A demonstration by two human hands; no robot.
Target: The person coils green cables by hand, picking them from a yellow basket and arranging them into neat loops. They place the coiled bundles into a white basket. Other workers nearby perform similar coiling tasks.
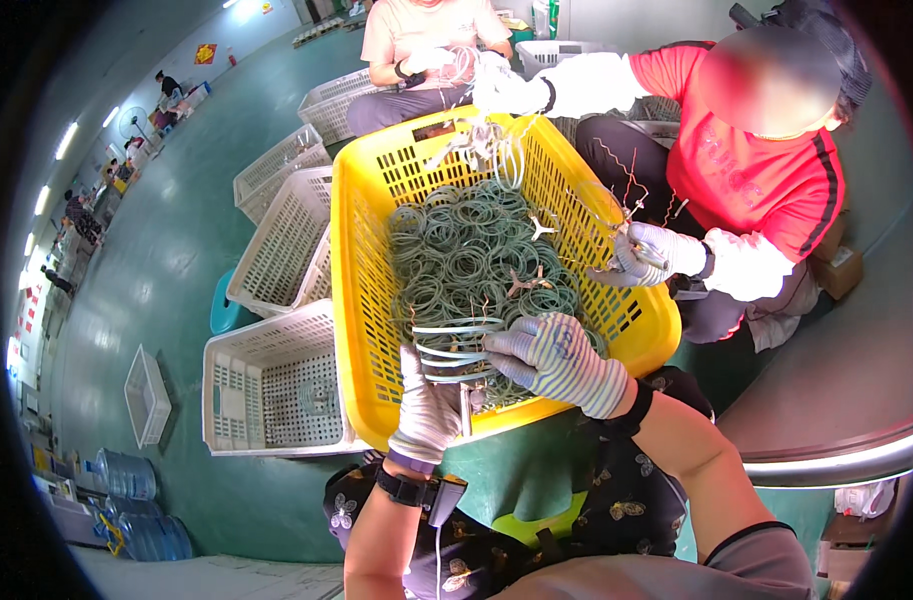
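Observation:
A yellow plastic basket point(348, 300) stands before me, heaped with coiled rings of thin greenish tubing point(466, 240). Over its near end I hold a pale coil of several tubing loops point(451, 352) with short copper-coloured wire ends sticking up. My left hand point(423, 410), in a striped glove, grips the coil's left side with the thumb raised. My right hand point(566, 365), gloved too, pinches its right side between thumb and fingers. Small three-armed pieces, one white point(542, 228) and one brownish point(526, 283), lie on the heap.
White slotted crates point(266, 330) line the basket's left side. At the right a person in red point(746, 170) works with gloved hands over the basket, holding wires. Another person point(426, 45) sits beyond it, handling pale loops. Water bottles point(126, 475) stand at the lower left.

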